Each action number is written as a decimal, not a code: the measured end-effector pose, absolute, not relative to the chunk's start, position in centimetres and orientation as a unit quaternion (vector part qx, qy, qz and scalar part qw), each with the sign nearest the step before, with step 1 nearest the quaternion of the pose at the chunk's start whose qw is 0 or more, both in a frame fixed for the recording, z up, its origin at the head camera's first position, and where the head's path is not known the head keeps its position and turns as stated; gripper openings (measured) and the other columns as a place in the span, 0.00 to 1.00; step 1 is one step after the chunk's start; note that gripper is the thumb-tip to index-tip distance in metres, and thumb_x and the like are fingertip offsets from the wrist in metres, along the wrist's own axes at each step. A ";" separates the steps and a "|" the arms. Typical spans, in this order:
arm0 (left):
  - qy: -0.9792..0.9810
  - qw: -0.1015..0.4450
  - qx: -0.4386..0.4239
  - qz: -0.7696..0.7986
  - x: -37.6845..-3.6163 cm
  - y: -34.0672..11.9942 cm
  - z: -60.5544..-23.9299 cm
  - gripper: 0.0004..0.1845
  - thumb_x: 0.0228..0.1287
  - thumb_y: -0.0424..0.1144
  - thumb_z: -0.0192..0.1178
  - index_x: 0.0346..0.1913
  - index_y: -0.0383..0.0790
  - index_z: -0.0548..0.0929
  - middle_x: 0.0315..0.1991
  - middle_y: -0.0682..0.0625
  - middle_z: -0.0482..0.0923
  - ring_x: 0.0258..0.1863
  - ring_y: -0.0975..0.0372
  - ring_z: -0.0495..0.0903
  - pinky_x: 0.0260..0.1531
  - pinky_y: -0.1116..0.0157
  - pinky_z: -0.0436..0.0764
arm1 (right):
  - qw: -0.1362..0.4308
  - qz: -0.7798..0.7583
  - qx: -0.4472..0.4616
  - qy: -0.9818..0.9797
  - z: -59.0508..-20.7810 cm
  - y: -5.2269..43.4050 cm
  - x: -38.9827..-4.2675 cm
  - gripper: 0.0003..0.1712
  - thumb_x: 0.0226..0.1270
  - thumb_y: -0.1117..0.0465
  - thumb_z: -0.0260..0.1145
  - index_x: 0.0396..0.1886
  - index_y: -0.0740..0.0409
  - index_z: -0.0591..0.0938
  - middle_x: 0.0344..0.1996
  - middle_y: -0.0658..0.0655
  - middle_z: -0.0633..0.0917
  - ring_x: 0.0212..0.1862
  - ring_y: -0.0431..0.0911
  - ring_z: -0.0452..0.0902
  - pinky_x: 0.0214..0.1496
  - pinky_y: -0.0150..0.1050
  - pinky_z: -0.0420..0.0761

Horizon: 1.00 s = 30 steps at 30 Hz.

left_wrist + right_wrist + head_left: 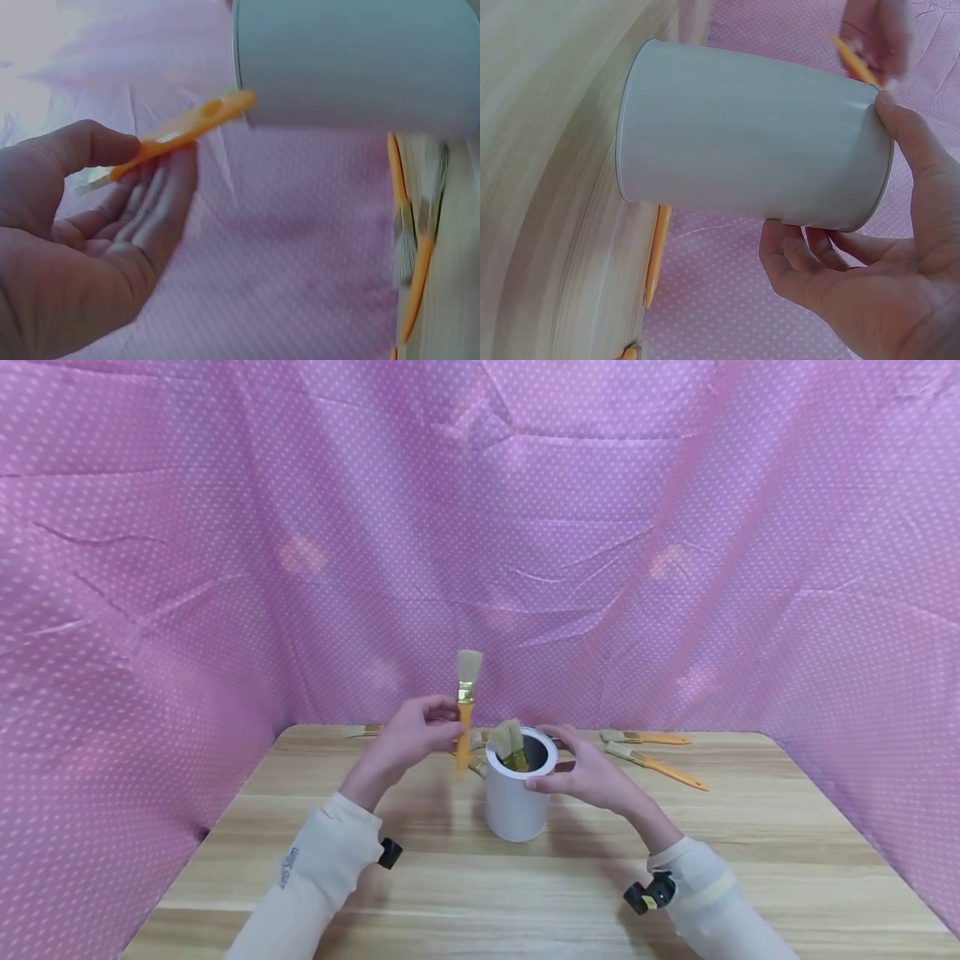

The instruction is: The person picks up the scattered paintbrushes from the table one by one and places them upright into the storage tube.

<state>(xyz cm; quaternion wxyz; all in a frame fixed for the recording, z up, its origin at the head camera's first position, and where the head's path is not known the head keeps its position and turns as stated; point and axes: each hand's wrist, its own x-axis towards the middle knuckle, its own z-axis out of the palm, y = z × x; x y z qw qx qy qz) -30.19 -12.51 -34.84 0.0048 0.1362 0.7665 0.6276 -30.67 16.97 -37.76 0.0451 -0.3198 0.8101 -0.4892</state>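
Note:
My left hand pinches a paintbrush by its orange handle, bristles up, just left of a white can. In the left wrist view the handle of this paintbrush sits between thumb and fingers, its end beside the can's rim. My right hand grips the can near its top, thumb on the near side and fingers round the far side, as the right wrist view also shows. The can stands upright on the table. Paintbrushes lean inside it with their pale bristles at the rim.
Two orange-handled paintbrushes, one farther back and one nearer, lie right of the can on the wooden table. Another brush lies behind my left hand, and more lie partly hidden behind the can. A pink dotted cloth hangs around the table.

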 end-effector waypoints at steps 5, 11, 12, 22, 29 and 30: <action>0.754 -0.007 0.189 0.629 -29.4 -10.7 -34.6 0.20 0.68 0.31 0.67 0.60 0.32 0.79 0.51 0.40 0.81 0.49 0.51 0.84 0.47 0.56 0.86 | 0.046 -0.488 -0.313 0.814 -37.8 17.1 -30.7 0.47 0.58 0.57 0.80 0.74 0.63 0.67 0.66 0.64 0.71 0.66 0.61 0.69 0.60 0.52 0.80; 0.743 -0.065 0.182 0.640 -28.8 -9.3 -35.2 0.18 0.67 0.35 0.70 0.57 0.37 0.82 0.49 0.44 0.83 0.48 0.53 0.85 0.47 0.59 0.86 | 0.047 -0.499 -0.317 0.805 -37.8 16.9 -30.6 0.47 0.58 0.59 0.80 0.73 0.65 0.67 0.66 0.65 0.71 0.67 0.61 0.68 0.62 0.57 0.78; 0.737 -0.076 0.179 0.647 -28.8 -9.1 -35.4 0.17 0.67 0.35 0.70 0.57 0.37 0.82 0.49 0.44 0.84 0.48 0.53 0.85 0.48 0.59 0.86 | 0.045 -0.500 -0.318 0.804 -37.8 16.8 -30.6 0.47 0.58 0.59 0.81 0.73 0.65 0.67 0.66 0.65 0.71 0.67 0.61 0.67 0.62 0.58 0.77; 0.746 -0.141 0.175 0.627 -29.0 -7.5 -37.0 0.15 0.67 0.33 0.69 0.55 0.35 0.84 0.49 0.46 0.85 0.48 0.54 0.85 0.49 0.60 0.85 | 0.034 -0.496 -0.324 0.805 -37.9 16.5 -30.8 0.47 0.57 0.60 0.81 0.73 0.66 0.68 0.65 0.65 0.73 0.66 0.60 0.69 0.62 0.58 0.77; 0.783 -0.141 0.175 0.580 -29.0 -7.0 -37.3 0.13 0.66 0.33 0.70 0.53 0.38 0.86 0.48 0.48 0.84 0.47 0.55 0.85 0.47 0.59 0.86 | 0.033 -0.496 -0.325 0.804 -38.0 16.6 -31.0 0.46 0.58 0.61 0.80 0.72 0.67 0.68 0.64 0.67 0.72 0.66 0.62 0.69 0.62 0.60 0.77; 0.785 -0.141 0.173 0.578 -28.9 -7.0 -37.3 0.13 0.66 0.34 0.70 0.53 0.38 0.86 0.48 0.48 0.84 0.47 0.55 0.85 0.47 0.58 0.86 | 0.034 -0.495 -0.324 0.805 -38.2 16.6 -31.2 0.46 0.58 0.61 0.80 0.72 0.67 0.68 0.64 0.67 0.72 0.66 0.62 0.68 0.62 0.60 0.77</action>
